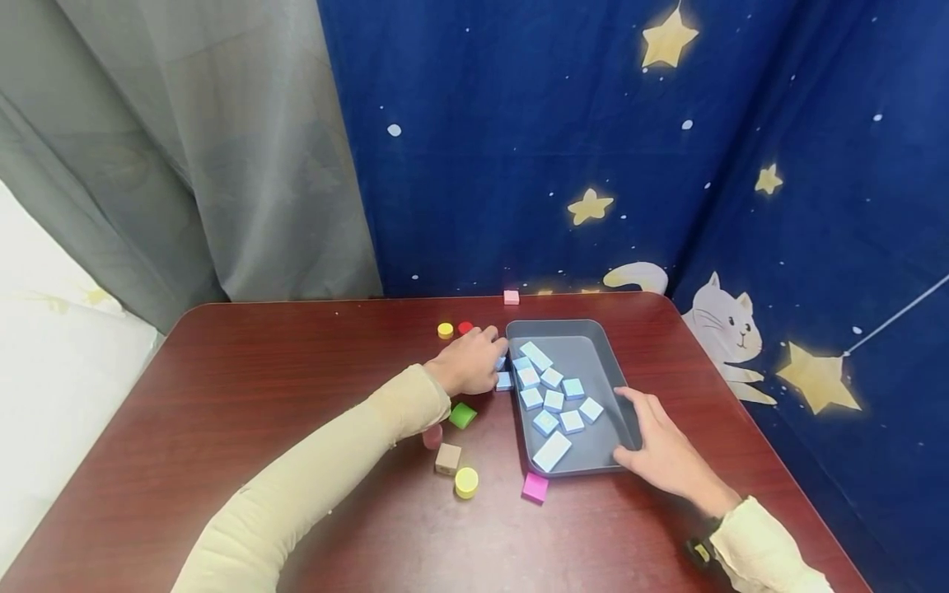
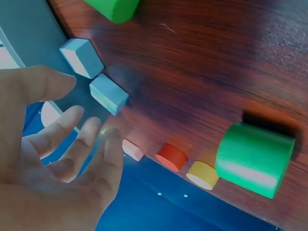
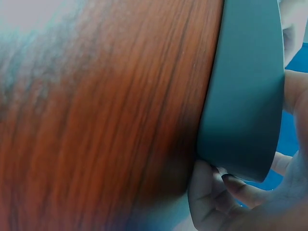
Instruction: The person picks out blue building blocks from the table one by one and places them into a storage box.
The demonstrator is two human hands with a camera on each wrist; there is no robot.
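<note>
My left hand (image 1: 469, 361) hovers at the tray's left side with fingers spread and nothing between them. Close to its fingertips, two light blue blocks (image 2: 82, 57) lie on the table just outside the tray wall. My right hand (image 1: 660, 449) grips the near right corner of a grey tray (image 1: 593, 464). In the right wrist view, fingers (image 3: 211, 197) curl against the tray's outer wall (image 3: 243, 96), with part of the hand cut off by the frame. Inside the tray lie several light blue blocks (image 1: 552, 451), square and oblong, mostly toward its left half.
Beyond the left hand stand a yellow disc (image 1: 445, 330), a red disc (image 1: 465, 328) and a pink block (image 1: 511, 297). Nearer are a green block (image 1: 463, 415), a wooden cube (image 1: 448, 459), a yellow cylinder (image 1: 466, 483) and a magenta block (image 1: 535, 487). A green cylinder (image 2: 255, 160) shows in the left wrist view.
</note>
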